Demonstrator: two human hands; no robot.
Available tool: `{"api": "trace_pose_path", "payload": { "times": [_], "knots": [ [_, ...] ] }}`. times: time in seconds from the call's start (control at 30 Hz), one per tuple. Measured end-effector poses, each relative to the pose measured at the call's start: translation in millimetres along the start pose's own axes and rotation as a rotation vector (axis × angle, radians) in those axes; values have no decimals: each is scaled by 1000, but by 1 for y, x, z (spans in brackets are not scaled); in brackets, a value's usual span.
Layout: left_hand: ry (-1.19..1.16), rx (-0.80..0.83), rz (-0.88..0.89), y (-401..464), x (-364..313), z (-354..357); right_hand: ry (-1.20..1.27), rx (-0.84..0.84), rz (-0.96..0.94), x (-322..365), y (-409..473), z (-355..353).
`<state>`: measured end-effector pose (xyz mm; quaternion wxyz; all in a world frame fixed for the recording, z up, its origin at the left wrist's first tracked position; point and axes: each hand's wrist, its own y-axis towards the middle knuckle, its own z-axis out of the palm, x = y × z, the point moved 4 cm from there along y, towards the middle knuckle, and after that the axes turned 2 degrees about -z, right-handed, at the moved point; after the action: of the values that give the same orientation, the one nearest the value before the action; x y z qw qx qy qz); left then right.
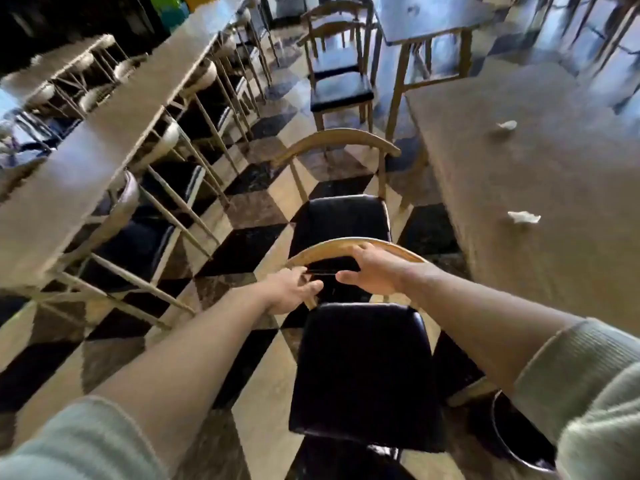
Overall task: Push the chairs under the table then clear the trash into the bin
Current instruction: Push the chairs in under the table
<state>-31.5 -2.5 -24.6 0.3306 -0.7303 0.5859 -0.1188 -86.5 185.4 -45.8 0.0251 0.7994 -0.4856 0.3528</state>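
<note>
Ribbed pale sleeves (588, 379) frame both bare forearms. Left hand (289, 289) curls around the left end of the near chair (363, 372)'s curved wooden back rail, and right hand (375, 270) lies over the rail's top, fingers wrapped on it. Its padded black seat sits just beside the brown table (540, 174) edge at right. A second chair (341, 216) of the same build stands ahead in the aisle. Two crumpled white scraps (523, 217) lie on the tabletop. Checkered floor (242, 244) runs open on the left.
</note>
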Motion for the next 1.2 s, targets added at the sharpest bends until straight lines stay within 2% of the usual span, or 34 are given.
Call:
{"api": "trace_pose_path", "payload": {
  "times": [0.17,0.3,0.47,0.53,0.6,0.67,0.8,0.9,1.2],
  "knots": [
    [154,98,29,70,-2,-7,277,16,116,-22,49,26],
    [300,110,66,131,-8,-20,342,47,243,-40,73,60],
    [377,-37,331,228,-80,-27,600,-70,435,-59,113,101],
    [428,51,506,265,-114,-9,740,-126,544,-67,139,118],
    [463,227,668,301,-149,22,901,-191,677,-70,171,135],
    [483,330,745,316,-171,42,1069,-271,748,-64,196,140],
    [540,399,941,341,-171,68,1322,-502,980,-40,257,158],
    [477,429,981,355,-163,55,1405,-563,1083,-28,282,165],
    [265,343,769,428,-129,-21,1322,-335,985,-17,310,150]
  ]
}}
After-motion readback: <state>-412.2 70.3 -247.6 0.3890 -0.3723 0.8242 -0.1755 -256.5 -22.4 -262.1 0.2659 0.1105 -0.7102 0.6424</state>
